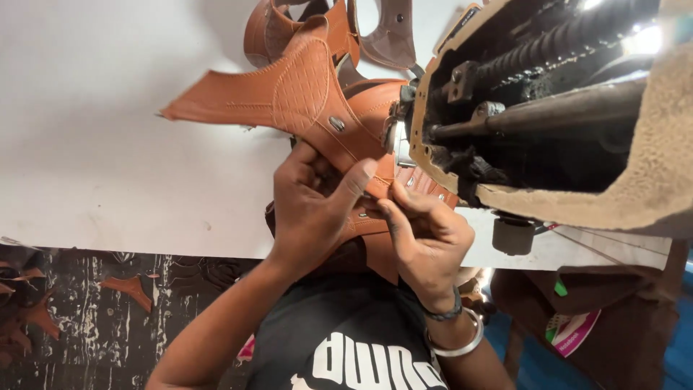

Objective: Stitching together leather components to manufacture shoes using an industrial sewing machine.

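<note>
A broad white table point(108, 144) fills the upper left of the head view, and a dark, grease-caked sewing machine point(548, 115) with its worn tan-edged casing reaches in from the right. Between them lies the tan-brown leather shoe upper point(296, 94), a flat cut piece with a long pointed strap running out to the left over the table. Its central panel is embossed in a small diamond grid, bordered by pale lines of stitching, and a small oval silver stud sits near its lower edge. The right end of the piece reaches the needle area at the front of the machine.

The left hand point(310, 209) grips the lower edge of the upper, thumb pressed across the leather and fingers curled under it. The right hand point(426, 235) meets it from the right, fingertips closed on the same edge just beside the left thumb; a dark band and a silver metal bangle point(455, 343) circle that wrist.

A pile of finished brown leather uppers point(317, 29) rests on the table behind the one being worked. Lower left, brown leather offcuts point(130, 287) lie scattered on a dark, paint-flecked floor point(86, 332).
</note>
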